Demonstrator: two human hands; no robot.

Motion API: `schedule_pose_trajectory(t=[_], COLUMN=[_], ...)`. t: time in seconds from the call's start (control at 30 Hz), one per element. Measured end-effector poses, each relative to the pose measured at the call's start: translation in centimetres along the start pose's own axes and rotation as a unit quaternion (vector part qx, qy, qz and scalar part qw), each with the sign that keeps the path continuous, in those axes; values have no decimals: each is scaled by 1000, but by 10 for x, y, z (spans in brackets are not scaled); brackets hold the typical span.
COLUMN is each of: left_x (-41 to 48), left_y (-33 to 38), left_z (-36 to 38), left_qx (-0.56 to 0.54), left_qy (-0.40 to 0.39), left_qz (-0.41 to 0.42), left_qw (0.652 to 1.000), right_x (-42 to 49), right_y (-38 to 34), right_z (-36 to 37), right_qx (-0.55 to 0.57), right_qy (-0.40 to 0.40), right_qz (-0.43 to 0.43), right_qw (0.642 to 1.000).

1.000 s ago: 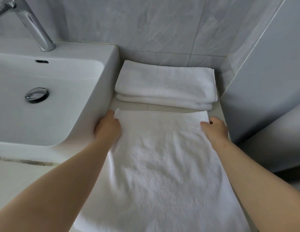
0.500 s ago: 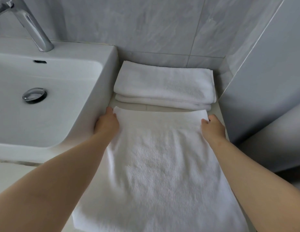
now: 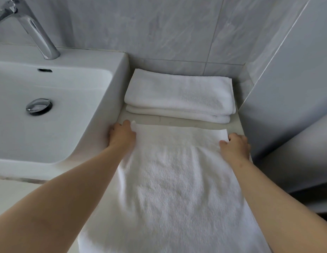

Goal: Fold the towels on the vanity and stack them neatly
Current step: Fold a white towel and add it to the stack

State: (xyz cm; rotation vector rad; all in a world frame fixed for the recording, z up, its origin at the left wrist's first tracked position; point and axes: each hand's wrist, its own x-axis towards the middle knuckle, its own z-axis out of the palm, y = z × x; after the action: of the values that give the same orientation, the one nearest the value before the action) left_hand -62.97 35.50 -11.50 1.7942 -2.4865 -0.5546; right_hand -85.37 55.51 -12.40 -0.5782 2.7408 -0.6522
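Note:
A white towel lies spread lengthwise on the vanity top, its near end hanging past the bottom of the view. My left hand pinches the towel's far left corner beside the sink wall. My right hand grips the far right corner, fingers curled over the edge. Behind the spread towel, against the tiled wall, sits a stack of two folded white towels, with a bare strip of counter between it and the spread towel.
A white basin with a chrome drain and a faucet fills the left. Grey tiled wall stands at the back, and a grey panel closes off the right side of the narrow counter.
Both hands, holding the far corners, have drawn the towel's far edge slightly back from the folded stack. The view has shifted a little.

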Motion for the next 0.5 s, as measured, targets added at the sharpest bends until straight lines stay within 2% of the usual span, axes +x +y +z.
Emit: schedule_pose_trajectory(t=[0.1,0.17,0.2,0.27,0.3,0.37,0.43,0.5], left_x=[1,2,2,2,1,-2,-4,-3], left_y=[1,2,2,2,2,3,4,5], left_z=[-7,-11,-14,-22,-26,-31,-32,-32], left_qx=[-107,-199,-288,-470,-525,-565,-565,-555], left_qy=[-26,-46,-66,-114,-134,-154,-151,-138], left_qz=[-17,-20,-35,-76,-88,-110,-130,-129], left_qw=[994,979,955,872,836,803,800,810], right_x=[4,4,3,5,6,6,5,2], right_y=[6,7,5,5,5,3,2,0], right_z=[-1,-5,-9,-16,-21,-28,-30,-29], right_qx=[109,223,283,380,415,479,525,539], right_qy=[-4,-27,-44,-76,-95,-134,-160,-180], right_qz=[-6,18,39,81,100,126,140,146], right_qw=[994,974,957,918,899,858,824,810])
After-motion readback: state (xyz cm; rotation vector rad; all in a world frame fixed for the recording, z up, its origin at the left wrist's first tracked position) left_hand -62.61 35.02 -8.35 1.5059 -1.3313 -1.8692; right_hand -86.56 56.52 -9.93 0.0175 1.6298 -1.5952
